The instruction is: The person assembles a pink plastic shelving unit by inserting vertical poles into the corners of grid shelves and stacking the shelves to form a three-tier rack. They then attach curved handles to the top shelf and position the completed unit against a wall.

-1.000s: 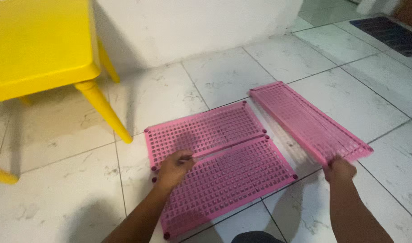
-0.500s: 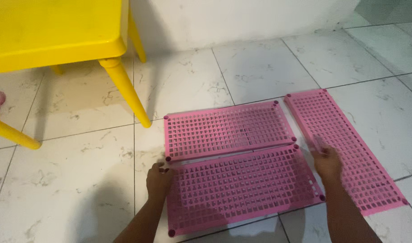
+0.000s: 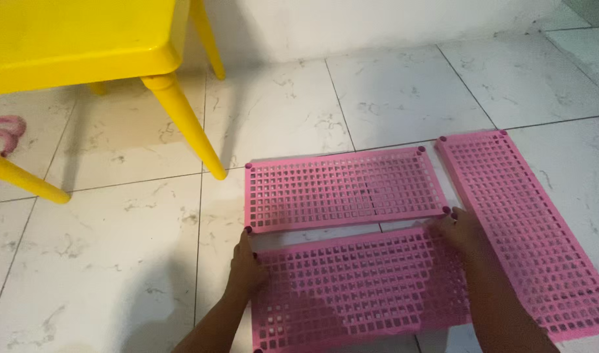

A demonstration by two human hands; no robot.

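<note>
Three pink plastic grid panels lie flat on the white tiled floor. The nearest panel (image 3: 358, 287) is held at both ends: my left hand (image 3: 246, 265) grips its left edge and my right hand (image 3: 462, 230) grips its upper right corner. Just beyond it lies a second panel (image 3: 342, 188), its near edge close to the held one. The third panel (image 3: 522, 222) lies lengthwise on the right, beside my right hand and forearm.
A yellow plastic table (image 3: 77, 39) stands at the upper left, with one leg (image 3: 185, 124) coming down close to the second panel's left corner and another leg (image 3: 21, 178) further left. A pink object (image 3: 2, 131) shows at the left edge. A white wall (image 3: 378, 23) runs behind.
The view has shifted right and closer. My right hand left the right panel and took the near panel's right corner; my left hand slid to its left edge. The near panel now lies squarer.
</note>
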